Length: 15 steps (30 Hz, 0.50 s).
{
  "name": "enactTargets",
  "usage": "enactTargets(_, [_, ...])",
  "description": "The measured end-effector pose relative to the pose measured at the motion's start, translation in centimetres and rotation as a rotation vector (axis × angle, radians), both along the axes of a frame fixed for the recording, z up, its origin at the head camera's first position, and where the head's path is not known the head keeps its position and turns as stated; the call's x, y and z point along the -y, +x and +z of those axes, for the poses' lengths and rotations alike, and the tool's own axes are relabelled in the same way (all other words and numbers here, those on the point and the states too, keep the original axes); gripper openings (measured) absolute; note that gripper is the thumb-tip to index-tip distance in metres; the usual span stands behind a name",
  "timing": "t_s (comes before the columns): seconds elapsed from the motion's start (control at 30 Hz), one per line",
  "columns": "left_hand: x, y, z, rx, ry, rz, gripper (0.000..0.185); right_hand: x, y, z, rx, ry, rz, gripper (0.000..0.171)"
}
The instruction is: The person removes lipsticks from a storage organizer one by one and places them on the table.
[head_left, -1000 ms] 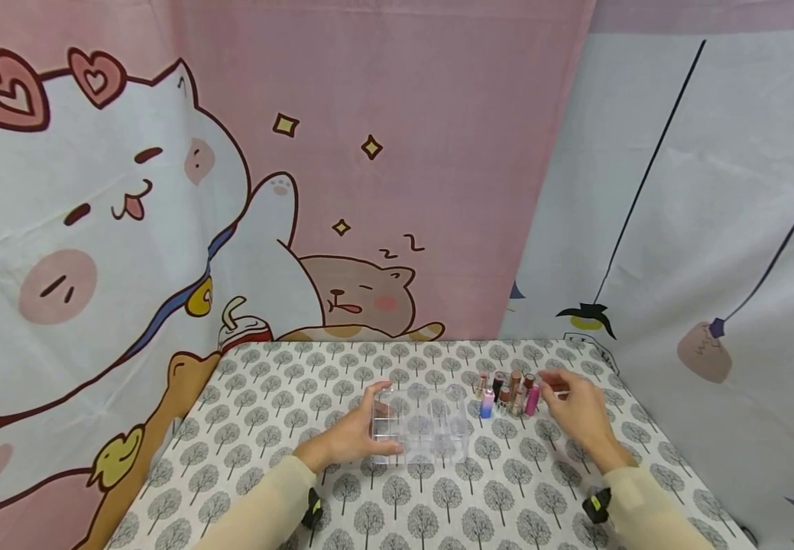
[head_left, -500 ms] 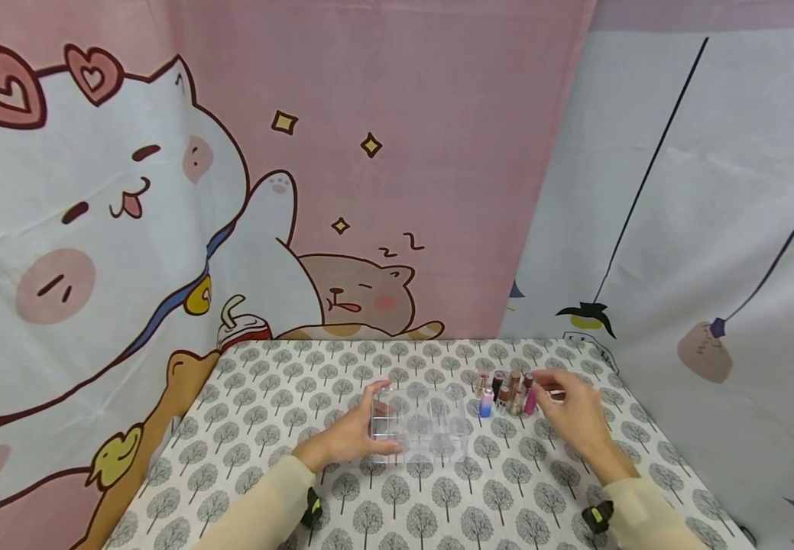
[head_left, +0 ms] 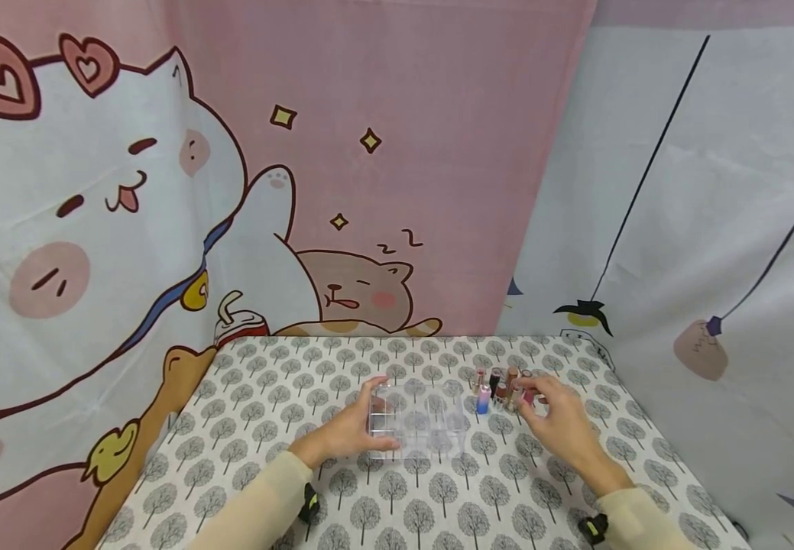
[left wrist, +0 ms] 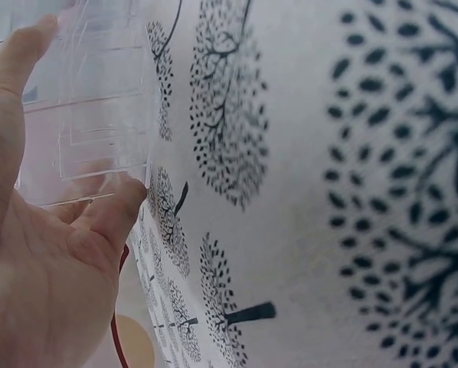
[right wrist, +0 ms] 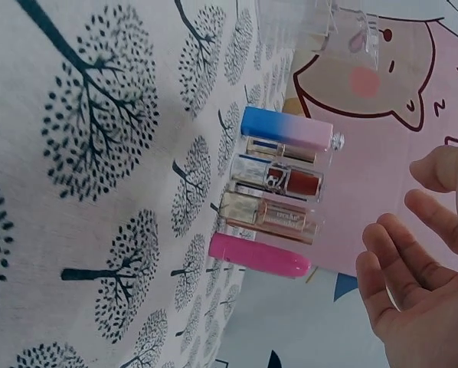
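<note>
My left hand [head_left: 347, 432] grips the left end of a clear plastic organizer box [head_left: 431, 441], thumb at the near side and fingers at the far side. In the left wrist view, compartment walls show through the clear box [left wrist: 99, 115]. My right hand [head_left: 562, 420] hovers at the right of a group of upright lipsticks, overlapping some in the head view. Its fingers are bent and apart, with nothing between them in the right wrist view. Among the tubes are a blue-to-pink one [right wrist: 286, 129], a clear one with a dark red section [right wrist: 302, 182] and a magenta one [right wrist: 260, 254].
The table [head_left: 245, 458] wears a white cloth printed with grey trees. Behind it hangs a pink cartoon curtain [head_left: 438, 191], with a pale curtain [head_left: 644, 191] on the right. Further tubes, one black [head_left: 494, 382], stand at the back of the group.
My right hand has moved left from beside the lipsticks to over their right side, now covering part of the magenta tube. The left hand keeps its hold on the box.
</note>
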<state>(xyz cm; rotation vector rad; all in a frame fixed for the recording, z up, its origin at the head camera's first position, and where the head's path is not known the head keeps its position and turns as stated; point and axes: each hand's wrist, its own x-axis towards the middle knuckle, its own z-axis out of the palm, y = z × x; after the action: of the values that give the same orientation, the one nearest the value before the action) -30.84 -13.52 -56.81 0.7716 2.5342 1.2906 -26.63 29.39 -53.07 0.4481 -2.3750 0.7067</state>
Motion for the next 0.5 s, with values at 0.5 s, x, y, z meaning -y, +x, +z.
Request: enactTargets(0.5, [-0.32, 0.62, 0.13, -0.097, -0.047, 0.054, 0.138, 0.66, 0.53, -0.71, -0.058, 0.054, 0.073, 0.042])
